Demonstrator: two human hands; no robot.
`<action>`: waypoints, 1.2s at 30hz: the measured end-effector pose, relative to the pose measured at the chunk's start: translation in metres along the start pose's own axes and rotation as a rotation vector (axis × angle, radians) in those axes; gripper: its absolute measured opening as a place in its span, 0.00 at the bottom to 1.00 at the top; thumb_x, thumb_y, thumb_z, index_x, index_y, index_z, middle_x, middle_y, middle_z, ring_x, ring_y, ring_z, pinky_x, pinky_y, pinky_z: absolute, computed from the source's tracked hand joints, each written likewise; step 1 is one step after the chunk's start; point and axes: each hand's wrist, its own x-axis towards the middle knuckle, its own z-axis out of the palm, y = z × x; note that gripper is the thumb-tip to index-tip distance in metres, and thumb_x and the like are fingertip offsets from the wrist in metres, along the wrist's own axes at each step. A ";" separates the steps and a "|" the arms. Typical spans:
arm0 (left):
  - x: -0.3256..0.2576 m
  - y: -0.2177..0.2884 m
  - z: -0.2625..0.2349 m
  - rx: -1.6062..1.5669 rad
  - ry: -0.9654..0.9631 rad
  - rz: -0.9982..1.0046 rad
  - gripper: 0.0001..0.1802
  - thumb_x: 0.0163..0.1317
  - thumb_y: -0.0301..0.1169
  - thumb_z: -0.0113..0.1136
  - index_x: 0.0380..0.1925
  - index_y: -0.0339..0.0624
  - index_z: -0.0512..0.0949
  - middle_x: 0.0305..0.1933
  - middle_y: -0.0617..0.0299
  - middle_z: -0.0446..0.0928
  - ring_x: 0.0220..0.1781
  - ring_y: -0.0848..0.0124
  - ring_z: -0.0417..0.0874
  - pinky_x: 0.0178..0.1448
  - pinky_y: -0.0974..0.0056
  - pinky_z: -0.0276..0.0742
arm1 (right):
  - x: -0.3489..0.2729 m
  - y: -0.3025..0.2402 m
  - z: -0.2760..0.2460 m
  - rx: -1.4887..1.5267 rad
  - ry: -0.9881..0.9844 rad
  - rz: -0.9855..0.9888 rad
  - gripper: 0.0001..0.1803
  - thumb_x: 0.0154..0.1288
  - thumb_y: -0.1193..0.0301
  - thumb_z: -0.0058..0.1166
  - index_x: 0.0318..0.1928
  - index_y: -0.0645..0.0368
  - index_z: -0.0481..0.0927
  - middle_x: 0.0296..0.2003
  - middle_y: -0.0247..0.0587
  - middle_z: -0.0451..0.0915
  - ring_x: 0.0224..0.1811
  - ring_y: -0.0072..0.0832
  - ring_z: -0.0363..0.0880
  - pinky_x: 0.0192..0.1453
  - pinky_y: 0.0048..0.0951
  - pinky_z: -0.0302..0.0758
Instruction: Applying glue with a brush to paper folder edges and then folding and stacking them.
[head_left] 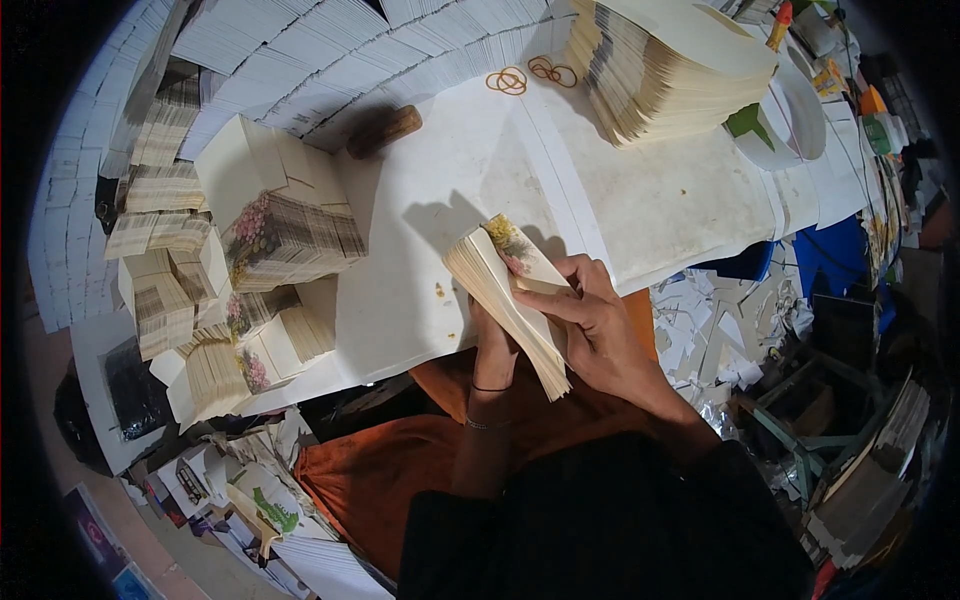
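Above the near edge of the table I hold a thick stack of folded cream cards (496,292), its page-like edges fanned a little and a yellow and pink flower print on its top face. My left hand (494,345) grips it from below and the left side; most of those fingers are hidden behind the stack. At its right edge is my right hand (603,328), one finger stretched across the top face and the others curled over the far right side.
Flower-printed card stacks (290,235) line the table's left side. White paper piles (300,65) wall the back, with a brown wooden block (385,131) before them. Rubber bands (507,81) lie near a tall cream stack (665,85). Paper scraps (715,325) heap up below right.
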 end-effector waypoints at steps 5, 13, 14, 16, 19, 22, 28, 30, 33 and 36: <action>-0.005 0.012 0.017 0.035 -0.057 0.066 0.15 0.77 0.39 0.53 0.51 0.39 0.76 0.44 0.58 0.81 0.44 0.68 0.85 0.47 0.63 0.85 | 0.003 -0.022 -0.016 0.029 -0.096 0.036 0.23 0.68 0.77 0.55 0.62 0.73 0.78 0.57 0.57 0.72 0.59 0.48 0.72 0.63 0.41 0.73; -0.003 0.014 0.018 0.174 0.089 -0.021 0.28 0.82 0.52 0.41 0.57 0.38 0.75 0.48 0.57 0.81 0.46 0.68 0.87 0.49 0.63 0.87 | 0.010 -0.037 -0.030 -0.137 -0.074 0.013 0.22 0.65 0.76 0.60 0.59 0.71 0.79 0.51 0.62 0.81 0.52 0.56 0.83 0.57 0.46 0.82; -0.002 0.010 0.013 0.187 0.059 0.009 0.27 0.81 0.51 0.42 0.57 0.37 0.75 0.48 0.57 0.81 0.45 0.67 0.87 0.49 0.63 0.87 | 0.010 -0.039 -0.029 -0.154 -0.056 -0.012 0.21 0.64 0.77 0.60 0.58 0.70 0.80 0.51 0.61 0.82 0.51 0.57 0.83 0.57 0.46 0.83; 0.000 0.007 -0.003 -0.025 -0.058 -0.046 0.23 0.79 0.47 0.48 0.58 0.38 0.75 0.49 0.55 0.80 0.47 0.66 0.86 0.48 0.62 0.87 | 0.009 -0.035 -0.027 -0.148 -0.048 -0.015 0.20 0.63 0.79 0.60 0.57 0.69 0.81 0.51 0.60 0.81 0.51 0.57 0.83 0.57 0.46 0.83; 0.001 -0.002 -0.013 -0.229 -0.200 -0.079 0.20 0.77 0.43 0.54 0.58 0.41 0.74 0.50 0.53 0.79 0.49 0.63 0.83 0.49 0.61 0.86 | 0.007 -0.026 -0.024 -0.138 -0.053 -0.040 0.19 0.62 0.83 0.60 0.54 0.66 0.83 0.52 0.58 0.81 0.50 0.52 0.84 0.52 0.42 0.84; 0.003 0.000 -0.007 -0.125 -0.116 -0.024 0.17 0.76 0.41 0.55 0.55 0.42 0.74 0.48 0.56 0.77 0.48 0.64 0.82 0.49 0.62 0.84 | 0.008 -0.026 -0.026 -0.140 -0.099 -0.068 0.18 0.61 0.86 0.59 0.52 0.64 0.85 0.53 0.56 0.81 0.49 0.48 0.85 0.47 0.37 0.85; 0.004 0.011 0.019 -0.178 -0.264 0.097 0.25 0.82 0.49 0.42 0.51 0.37 0.76 0.40 0.54 0.84 0.36 0.65 0.86 0.41 0.62 0.86 | 0.010 -0.030 -0.032 -0.132 -0.124 -0.113 0.15 0.60 0.85 0.59 0.49 0.67 0.85 0.53 0.59 0.80 0.54 0.51 0.82 0.52 0.41 0.82; -0.006 0.020 0.037 -0.113 -0.087 0.047 0.12 0.76 0.37 0.54 0.42 0.38 0.76 0.30 0.60 0.75 0.34 0.65 0.80 0.41 0.61 0.81 | 0.009 -0.028 -0.034 -0.058 -0.129 -0.066 0.15 0.60 0.84 0.58 0.49 0.70 0.85 0.52 0.61 0.79 0.57 0.53 0.80 0.58 0.45 0.81; 0.000 0.017 0.029 0.044 0.149 -0.016 0.16 0.79 0.39 0.46 0.45 0.37 0.77 0.43 0.47 0.85 0.40 0.59 0.88 0.43 0.59 0.89 | 0.011 -0.031 -0.035 -0.118 -0.087 -0.045 0.16 0.62 0.83 0.60 0.51 0.65 0.86 0.50 0.55 0.82 0.46 0.46 0.86 0.45 0.38 0.84; 0.000 0.021 0.032 0.000 -0.031 -0.051 0.19 0.79 0.42 0.46 0.48 0.37 0.78 0.41 0.47 0.84 0.39 0.59 0.88 0.42 0.59 0.89 | 0.012 -0.035 -0.036 -0.078 -0.048 0.141 0.15 0.62 0.83 0.60 0.50 0.66 0.86 0.47 0.54 0.84 0.43 0.46 0.87 0.44 0.37 0.84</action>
